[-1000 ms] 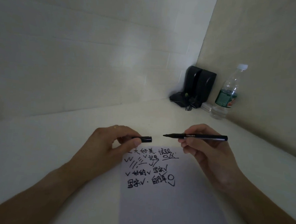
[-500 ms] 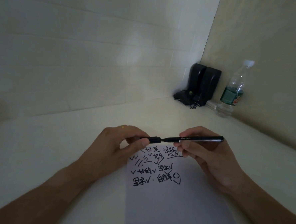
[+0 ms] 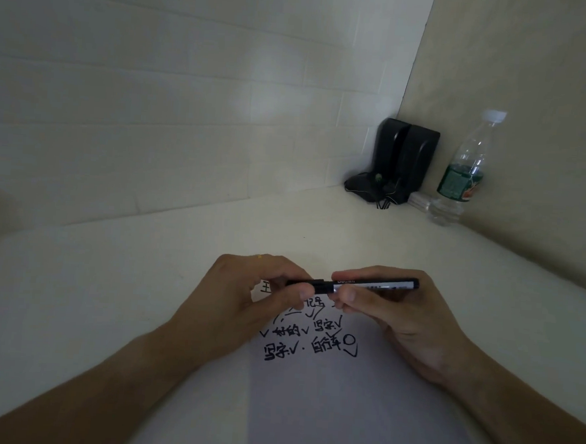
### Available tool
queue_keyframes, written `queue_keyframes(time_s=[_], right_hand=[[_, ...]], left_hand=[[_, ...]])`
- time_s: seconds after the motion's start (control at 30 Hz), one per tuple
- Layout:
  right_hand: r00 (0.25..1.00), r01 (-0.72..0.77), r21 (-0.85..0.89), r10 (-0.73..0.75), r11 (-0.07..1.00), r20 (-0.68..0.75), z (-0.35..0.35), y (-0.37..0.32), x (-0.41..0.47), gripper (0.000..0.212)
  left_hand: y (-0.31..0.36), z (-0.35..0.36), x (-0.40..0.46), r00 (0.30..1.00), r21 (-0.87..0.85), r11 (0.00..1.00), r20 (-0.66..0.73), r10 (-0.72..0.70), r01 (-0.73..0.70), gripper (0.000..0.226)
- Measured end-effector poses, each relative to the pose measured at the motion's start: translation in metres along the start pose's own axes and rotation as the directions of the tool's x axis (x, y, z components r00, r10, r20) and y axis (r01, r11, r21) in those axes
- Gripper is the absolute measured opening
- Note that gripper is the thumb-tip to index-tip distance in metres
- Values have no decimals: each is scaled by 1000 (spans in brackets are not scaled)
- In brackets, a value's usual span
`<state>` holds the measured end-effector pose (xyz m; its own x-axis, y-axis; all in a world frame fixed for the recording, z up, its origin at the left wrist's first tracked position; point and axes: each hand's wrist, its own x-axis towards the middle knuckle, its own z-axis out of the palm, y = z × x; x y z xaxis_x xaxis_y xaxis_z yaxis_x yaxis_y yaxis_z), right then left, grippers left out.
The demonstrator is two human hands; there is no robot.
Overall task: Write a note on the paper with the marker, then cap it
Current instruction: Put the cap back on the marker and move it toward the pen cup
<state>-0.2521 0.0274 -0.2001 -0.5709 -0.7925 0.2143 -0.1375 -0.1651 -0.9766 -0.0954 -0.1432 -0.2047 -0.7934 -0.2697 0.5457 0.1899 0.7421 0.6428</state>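
1. A second ago cap and marker were apart; now the cap sits on the tip.
2. Left hand pinches the cap, right hand grips the barrel, above the written paper.
3. Capping looks nearly finished.

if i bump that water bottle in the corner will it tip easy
Probably: the water bottle is tall and narrow and looks nearly empty, so likely light. The wall beside it may catch it on that side. Once down, its round body would likely roll.
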Motion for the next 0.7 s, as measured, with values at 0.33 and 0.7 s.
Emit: queue_keyframes(time_s=[0.33, 0.7], right_hand=[[991, -57, 275, 89, 960, -103, 39, -58, 1, 52], [979, 203, -210, -200, 956, 33, 250, -68, -25, 75]], left_hand=[[42, -32, -2, 990, 278, 959, -114, 80, -46, 22], [38, -179, -166, 901, 437, 795, -300, -313, 422, 51]])
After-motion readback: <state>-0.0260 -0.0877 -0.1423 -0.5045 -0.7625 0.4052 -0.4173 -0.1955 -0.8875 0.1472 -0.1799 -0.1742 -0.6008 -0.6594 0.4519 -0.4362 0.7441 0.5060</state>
